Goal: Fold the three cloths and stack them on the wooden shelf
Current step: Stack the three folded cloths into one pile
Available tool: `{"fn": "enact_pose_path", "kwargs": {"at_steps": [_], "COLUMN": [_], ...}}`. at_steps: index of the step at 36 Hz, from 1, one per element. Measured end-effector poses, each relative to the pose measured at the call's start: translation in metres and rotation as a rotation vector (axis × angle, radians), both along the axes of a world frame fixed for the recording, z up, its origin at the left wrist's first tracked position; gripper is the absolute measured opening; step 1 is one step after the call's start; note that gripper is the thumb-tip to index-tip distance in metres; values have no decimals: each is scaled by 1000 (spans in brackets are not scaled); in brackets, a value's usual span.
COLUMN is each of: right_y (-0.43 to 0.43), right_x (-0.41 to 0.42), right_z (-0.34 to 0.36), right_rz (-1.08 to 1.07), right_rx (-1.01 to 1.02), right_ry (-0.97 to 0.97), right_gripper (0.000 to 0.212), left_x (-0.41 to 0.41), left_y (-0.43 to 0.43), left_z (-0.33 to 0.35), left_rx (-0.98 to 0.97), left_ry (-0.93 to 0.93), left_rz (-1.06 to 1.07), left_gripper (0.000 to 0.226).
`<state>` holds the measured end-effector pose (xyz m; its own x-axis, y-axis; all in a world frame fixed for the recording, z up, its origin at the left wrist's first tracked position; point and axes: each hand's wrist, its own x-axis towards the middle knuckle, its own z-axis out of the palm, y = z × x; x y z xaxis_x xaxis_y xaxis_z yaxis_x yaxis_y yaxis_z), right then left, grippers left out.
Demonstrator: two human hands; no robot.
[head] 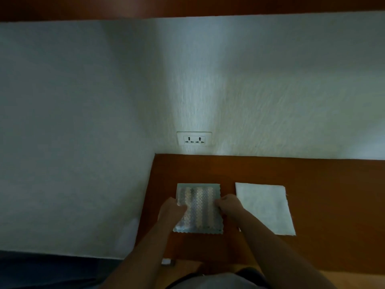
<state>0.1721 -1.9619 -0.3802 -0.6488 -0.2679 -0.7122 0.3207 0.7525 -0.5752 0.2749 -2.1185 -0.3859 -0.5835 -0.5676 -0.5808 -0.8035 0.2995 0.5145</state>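
Wooden shelf [325, 197] holds striped cloth [199, 209] lengthwise toward wall [270, 90], left hand [171, 209] and right hand [229, 205] pinching its sides.

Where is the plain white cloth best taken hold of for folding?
Probably pinch the two near corners of the white cloth, from the person's side: it lies flat and spread on the wooden shelf, near edge closest.

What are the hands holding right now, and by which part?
Both hold the striped cloth: the left hand grips its left edge, the right hand its right edge, about midway along. The white cloth beside it is untouched.
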Motion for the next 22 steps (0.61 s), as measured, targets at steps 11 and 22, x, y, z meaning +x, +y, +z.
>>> {"fn": "enact_pose_path", "kwargs": {"at_steps": [11,22], "right_y": [-13,-14], "right_x": [2,4], "right_z": [-3,-2], "right_rz": [-46,-123], "right_rx": [43,9], "right_ry": [-28,-87], "right_gripper": [53,56], "left_x": [-6,-10], "left_y": [-10,-6], "left_z": [-15,-11], "left_rx": [56,188], "left_ry": [-30,-61], "left_rz": [45,154], "left_gripper": [61,51]}}
